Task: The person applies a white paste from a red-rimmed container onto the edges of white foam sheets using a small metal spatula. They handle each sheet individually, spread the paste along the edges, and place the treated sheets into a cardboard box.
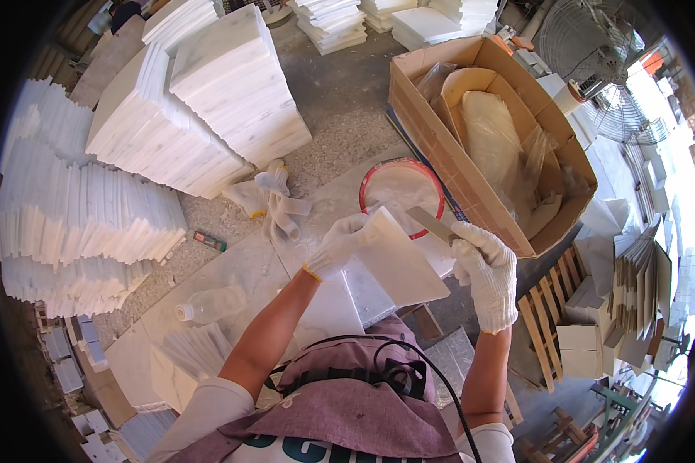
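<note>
In a white knit glove, my left hand (337, 245) grips the upper left edge of a pale marble tile (403, 266), held tilted over the work surface. My right hand (486, 274), gloved too, is closed around a putty knife (431, 226). The metal blade points left, over the near right rim of a red-rimmed bucket (364, 188) that has whitish material in it. Below the tile, more pale slabs (320, 309) lie in front of my apron. Loose work gloves (274, 199) lie beyond my left hand.
A large cardboard box (455, 174) with plastic-wrapped contents stands right of the bucket. Tall stacks of marble tiles (243, 100) fill the far left. A clear bottle (212, 305) lies left of my arm. A wooden pallet (540, 339) and a fan (602, 65) are on the right.
</note>
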The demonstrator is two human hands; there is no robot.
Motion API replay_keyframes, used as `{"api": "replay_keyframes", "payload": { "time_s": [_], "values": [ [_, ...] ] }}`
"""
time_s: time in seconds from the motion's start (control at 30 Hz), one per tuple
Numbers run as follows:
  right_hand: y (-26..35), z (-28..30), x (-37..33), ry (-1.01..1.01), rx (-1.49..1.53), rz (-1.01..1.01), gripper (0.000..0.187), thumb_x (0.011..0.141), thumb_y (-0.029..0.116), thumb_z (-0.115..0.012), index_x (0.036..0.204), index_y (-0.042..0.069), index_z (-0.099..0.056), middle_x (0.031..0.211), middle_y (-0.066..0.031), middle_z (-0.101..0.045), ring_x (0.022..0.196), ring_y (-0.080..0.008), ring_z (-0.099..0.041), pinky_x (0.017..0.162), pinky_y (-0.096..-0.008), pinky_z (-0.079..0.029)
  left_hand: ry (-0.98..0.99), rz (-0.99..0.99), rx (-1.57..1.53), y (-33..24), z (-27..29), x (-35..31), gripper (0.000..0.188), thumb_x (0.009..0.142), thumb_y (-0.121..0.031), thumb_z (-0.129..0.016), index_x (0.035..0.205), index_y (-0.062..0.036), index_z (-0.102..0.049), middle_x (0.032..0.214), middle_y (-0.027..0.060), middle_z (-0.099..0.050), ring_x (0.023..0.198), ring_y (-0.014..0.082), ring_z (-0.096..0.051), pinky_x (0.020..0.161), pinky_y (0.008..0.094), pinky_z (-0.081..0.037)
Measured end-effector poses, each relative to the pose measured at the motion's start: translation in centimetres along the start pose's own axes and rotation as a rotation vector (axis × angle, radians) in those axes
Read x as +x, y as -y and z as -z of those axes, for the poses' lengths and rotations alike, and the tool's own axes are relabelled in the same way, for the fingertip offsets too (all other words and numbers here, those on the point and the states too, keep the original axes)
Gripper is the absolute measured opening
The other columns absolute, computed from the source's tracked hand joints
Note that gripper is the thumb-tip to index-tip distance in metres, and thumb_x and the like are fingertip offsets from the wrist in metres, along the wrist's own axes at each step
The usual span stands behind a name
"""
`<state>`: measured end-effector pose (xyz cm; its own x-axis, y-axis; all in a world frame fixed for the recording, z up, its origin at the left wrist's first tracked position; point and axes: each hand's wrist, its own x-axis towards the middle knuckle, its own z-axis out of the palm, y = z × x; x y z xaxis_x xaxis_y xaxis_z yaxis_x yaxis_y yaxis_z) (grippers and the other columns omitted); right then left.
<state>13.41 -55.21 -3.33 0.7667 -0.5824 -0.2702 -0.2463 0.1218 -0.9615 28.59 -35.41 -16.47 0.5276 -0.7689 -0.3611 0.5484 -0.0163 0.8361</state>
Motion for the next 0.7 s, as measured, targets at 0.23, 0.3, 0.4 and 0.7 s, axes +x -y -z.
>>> {"api": "replay_keyframes", "payload": {
  "time_s": [0.23, 0.3, 0.4, 0.7],
  "values": [
    [-0.7, -0.4, 1.0, 0.160, 0.185, -0.165, 0.026, 0.089, 0.008, -0.064, 0.112, -0.003, -0.067, 0.078, -0.0019, -0.062, 0.057, -0.0054, -0.049, 0.048, -0.0197, -0.037, 0.087, -0.101, 0.148, -0.9, -0.5, -0.5, 0.039, 0.090, -0.035, -0.067, 0.110, -0.0013, -0.065, 0.098, -0.0014, -0.065, 0.090, 0.0073, -0.058, 0.080, 0.0265, -0.047],
    [-0.3, -0.6, 1.1, 0.200, 0.168, -0.192, 0.025, 0.089, 0.010, -0.065, 0.111, 0.000, -0.069, 0.079, 0.0009, -0.062, 0.059, -0.0039, -0.051, 0.051, -0.0191, -0.040, 0.092, -0.104, 0.169, -1.1, -0.4, -0.7, 0.038, 0.090, -0.033, -0.067, 0.110, -0.0010, -0.065, 0.099, -0.0012, -0.066, 0.089, 0.0073, -0.058, 0.081, 0.0267, -0.047],
    [-0.1, -1.1, 1.2, 0.272, 0.154, -0.196, 0.024, 0.089, 0.010, -0.066, 0.110, -0.001, -0.069, 0.077, 0.0016, -0.061, 0.058, -0.0034, -0.050, 0.050, -0.0193, -0.039, 0.105, -0.102, 0.224, -0.9, -0.1, -0.7, 0.036, 0.090, -0.030, -0.066, 0.111, -0.0007, -0.066, 0.098, -0.0008, -0.066, 0.088, 0.0071, -0.058, 0.080, 0.0265, -0.048],
    [0.3, -2.2, 2.1, 0.275, 0.025, -0.085, 0.020, 0.089, 0.010, -0.067, 0.105, -0.002, -0.069, 0.073, 0.0020, -0.060, 0.057, -0.0032, -0.049, 0.049, -0.0203, -0.038, 0.144, -0.067, 0.239, -2.1, -0.9, -1.2, 0.031, 0.087, -0.026, -0.067, 0.106, -0.0016, -0.068, 0.095, -0.0010, -0.066, 0.087, 0.0074, -0.058, 0.080, 0.0265, -0.047]
  ]
}}
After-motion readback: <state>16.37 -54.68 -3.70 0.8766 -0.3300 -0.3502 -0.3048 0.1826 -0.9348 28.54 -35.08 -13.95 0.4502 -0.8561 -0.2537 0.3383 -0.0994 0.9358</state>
